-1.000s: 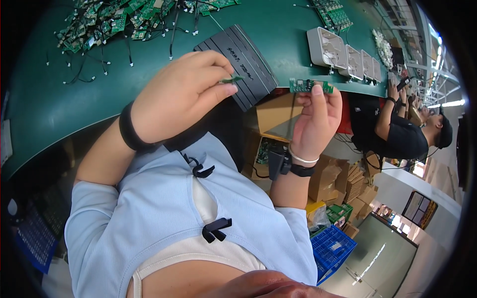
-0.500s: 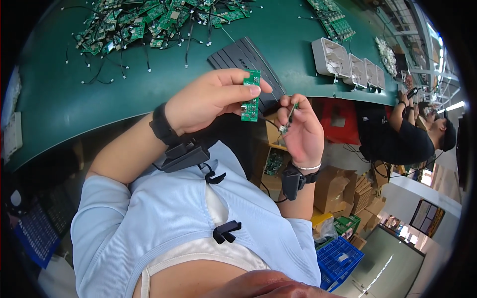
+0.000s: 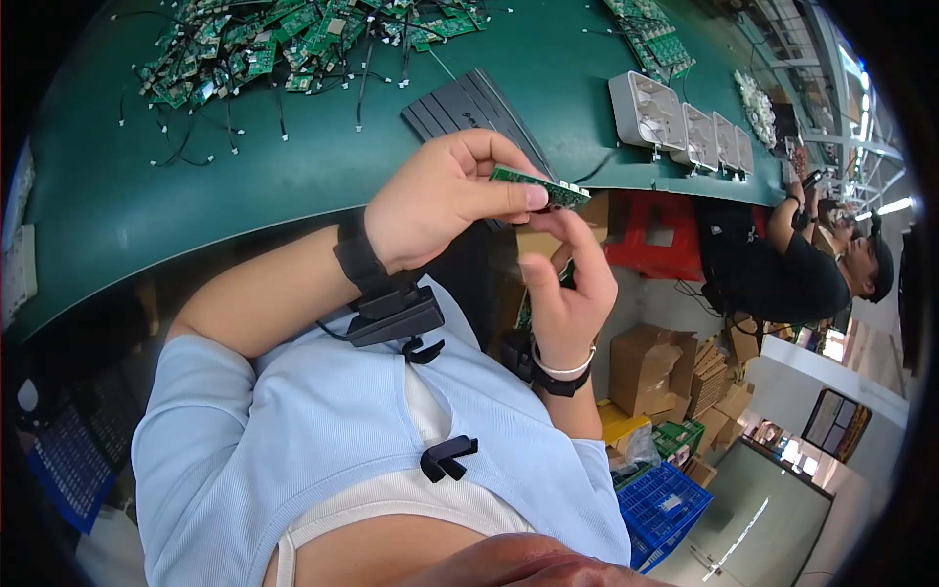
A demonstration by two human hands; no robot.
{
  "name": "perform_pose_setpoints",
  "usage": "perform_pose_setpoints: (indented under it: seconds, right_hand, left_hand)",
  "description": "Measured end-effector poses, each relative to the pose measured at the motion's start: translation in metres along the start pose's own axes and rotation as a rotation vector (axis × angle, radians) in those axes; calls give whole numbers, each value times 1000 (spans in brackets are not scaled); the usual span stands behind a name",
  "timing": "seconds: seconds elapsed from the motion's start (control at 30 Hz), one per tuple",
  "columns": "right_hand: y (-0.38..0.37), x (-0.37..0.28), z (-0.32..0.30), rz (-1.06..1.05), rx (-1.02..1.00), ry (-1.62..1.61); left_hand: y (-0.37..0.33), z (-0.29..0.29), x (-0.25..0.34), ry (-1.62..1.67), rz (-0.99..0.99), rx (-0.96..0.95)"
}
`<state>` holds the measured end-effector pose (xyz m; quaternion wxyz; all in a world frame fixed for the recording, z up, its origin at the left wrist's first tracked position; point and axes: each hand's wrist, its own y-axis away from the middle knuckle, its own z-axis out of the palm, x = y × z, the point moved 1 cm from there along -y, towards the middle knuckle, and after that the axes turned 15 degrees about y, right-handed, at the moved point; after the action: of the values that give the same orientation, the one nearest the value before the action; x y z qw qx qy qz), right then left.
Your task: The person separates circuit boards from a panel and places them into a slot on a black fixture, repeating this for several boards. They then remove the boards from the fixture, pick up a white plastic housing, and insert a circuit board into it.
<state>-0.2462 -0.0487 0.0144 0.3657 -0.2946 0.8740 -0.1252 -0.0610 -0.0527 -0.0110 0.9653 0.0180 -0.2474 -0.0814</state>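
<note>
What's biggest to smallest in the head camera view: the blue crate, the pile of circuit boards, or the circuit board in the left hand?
1. Pile of circuit boards
2. Blue crate
3. Circuit board in left hand

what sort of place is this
Probably an electronics assembly workshop: the left hand holds a green circuit board, a heap of similar boards lies on the green table, and a row of pale cases stands near its edge.
</note>
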Motion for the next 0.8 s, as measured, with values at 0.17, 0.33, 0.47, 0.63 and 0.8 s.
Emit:
perform_pose_setpoints:
  seconds: [0.17, 0.33, 0.47, 0.63, 0.8]
  right_hand:
    - [-2, 19, 22, 322, 116, -453]
    - [-4, 30, 19, 392, 50, -574]
    - [-13, 32, 12, 274, 57, -667]
    - [-19, 61, -12, 373, 202, -262]
    - [-14, 63, -11, 253, 154, 131]
  left_hand:
    - [-1, -8, 4, -108, -8, -18]
    - [0, -9, 5, -136, -32, -42]
    - [5, -8, 10, -349, -14, -71]
    - [34, 4, 37, -1331, 310, -159]
    - [37, -2, 38, -1914, 369, -167]
